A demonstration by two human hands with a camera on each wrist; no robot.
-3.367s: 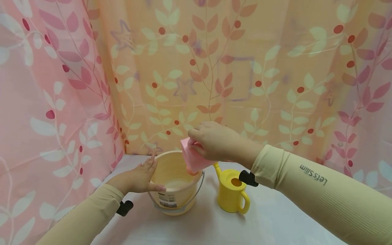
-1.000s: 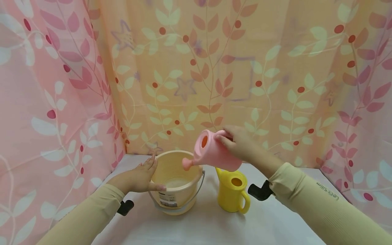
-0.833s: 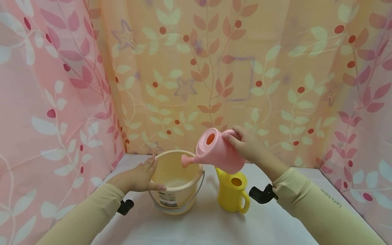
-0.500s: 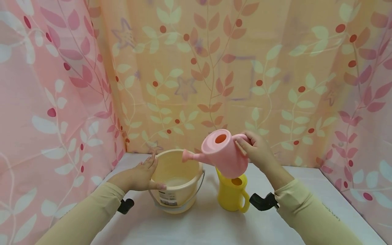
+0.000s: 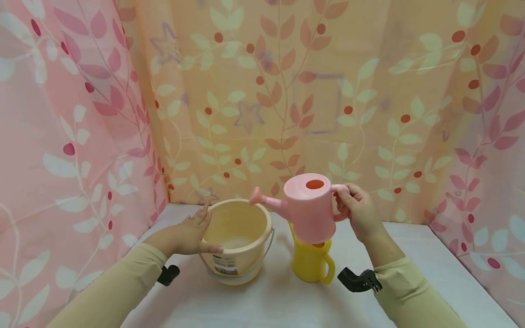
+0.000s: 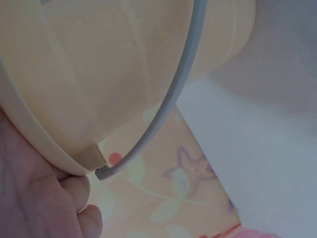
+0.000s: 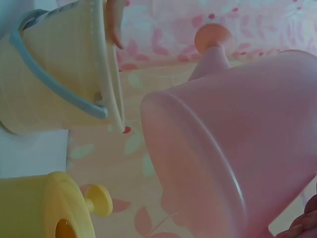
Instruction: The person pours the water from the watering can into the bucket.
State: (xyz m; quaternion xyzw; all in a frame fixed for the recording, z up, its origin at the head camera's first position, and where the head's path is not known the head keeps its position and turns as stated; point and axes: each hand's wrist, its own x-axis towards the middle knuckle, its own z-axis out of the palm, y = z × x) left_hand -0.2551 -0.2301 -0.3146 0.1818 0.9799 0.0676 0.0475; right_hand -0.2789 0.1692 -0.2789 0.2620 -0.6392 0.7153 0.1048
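A pink watering can [image 5: 310,212] is held in the air by its handle, gripped by my right hand [image 5: 361,212]. It stands nearly upright, its spout pointing left and the rose overlapping the bucket's back right rim in the head view. Straight fingers of my left hand [image 5: 186,234] rest at the left rim of a cream bucket [image 5: 246,248], the thumb lying toward its front rim. In the left wrist view, fingertips [image 6: 90,220] show beside the rim near the grey handle [image 6: 171,94]. A yellow watering can [image 5: 305,264] stands right of the bucket, its top partly hidden behind the pink one.
Everything stands on a white table [image 5: 283,305]. A patterned orange curtain [image 5: 229,150] hangs behind it, with pink curtain [image 5: 78,196] at the sides. The bucket carries a label [image 5: 224,264] on its front. Black wrist cameras [image 5: 358,280] are strapped on both sleeves.
The pink watering can has turned from spout-down over the bucket to nearly upright, moving right with my right hand. My left hand has stayed at the bucket rim.
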